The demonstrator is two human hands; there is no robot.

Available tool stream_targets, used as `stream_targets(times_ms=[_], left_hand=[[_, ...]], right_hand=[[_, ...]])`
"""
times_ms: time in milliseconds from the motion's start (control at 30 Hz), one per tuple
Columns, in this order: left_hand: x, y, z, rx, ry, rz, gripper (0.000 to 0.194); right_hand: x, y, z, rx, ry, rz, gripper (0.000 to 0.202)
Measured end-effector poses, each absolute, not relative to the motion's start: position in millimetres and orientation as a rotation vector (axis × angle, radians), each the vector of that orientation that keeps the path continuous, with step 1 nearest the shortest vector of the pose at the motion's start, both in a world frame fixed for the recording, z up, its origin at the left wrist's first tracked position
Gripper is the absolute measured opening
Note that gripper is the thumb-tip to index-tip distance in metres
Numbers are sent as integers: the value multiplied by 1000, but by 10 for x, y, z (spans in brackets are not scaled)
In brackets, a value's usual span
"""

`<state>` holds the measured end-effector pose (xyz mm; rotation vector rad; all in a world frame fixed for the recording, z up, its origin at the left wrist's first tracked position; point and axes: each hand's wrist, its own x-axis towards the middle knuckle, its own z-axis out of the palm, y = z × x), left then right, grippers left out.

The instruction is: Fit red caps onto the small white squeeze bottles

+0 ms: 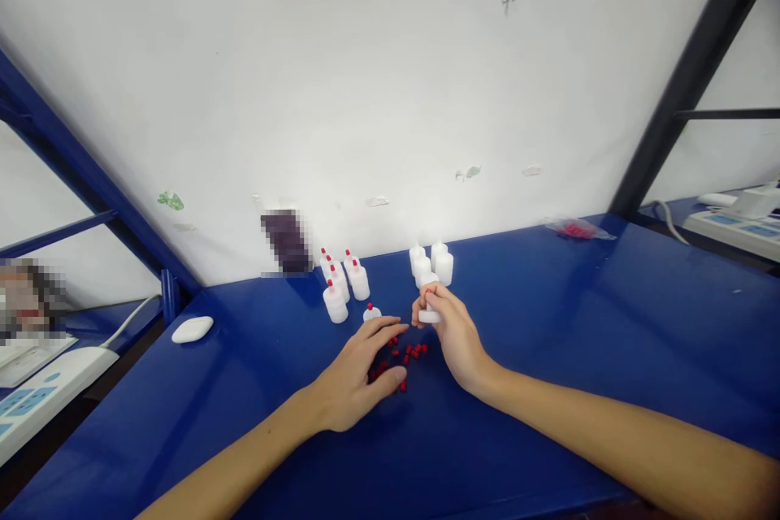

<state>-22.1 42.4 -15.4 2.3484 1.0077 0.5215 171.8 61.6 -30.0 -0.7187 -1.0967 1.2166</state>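
My left hand hovers or rests low over a loose pile of small red caps, its fingers spread and nothing seen in them. Just behind its fingertips lies a white nozzle lid with a red tip. Between the fingers and thumb of my right hand is another white nozzle lid, a bit of red showing at its top. Behind that hand stand several white bottles without red tips. To the left, several white bottles with red-tipped nozzles stand in a group.
The blue table meets a white wall at the back. A white rounded object lies at the left edge, near a power strip beyond the table. A clear bag of red pieces lies at the back right.
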Motion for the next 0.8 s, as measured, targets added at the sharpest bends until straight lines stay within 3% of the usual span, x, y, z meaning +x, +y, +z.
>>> stream_targets(times_ms=[200, 500, 633, 800], left_hand=[[86, 416, -184, 2427, 1017, 439, 64], [286, 582, -233, 2464, 931, 609, 12], [249, 564, -244, 2426, 922, 653, 7], [158, 547, -243, 2324, 1007, 1052, 11]], right_hand=[[1780, 664, -259, -692, -1068, 1140, 22], [1920, 644, -169, -729, -1454, 787, 24], [1930, 676, -170, -805, -1520, 751, 22], [1921, 649, -162, -806, -1571, 887, 20]])
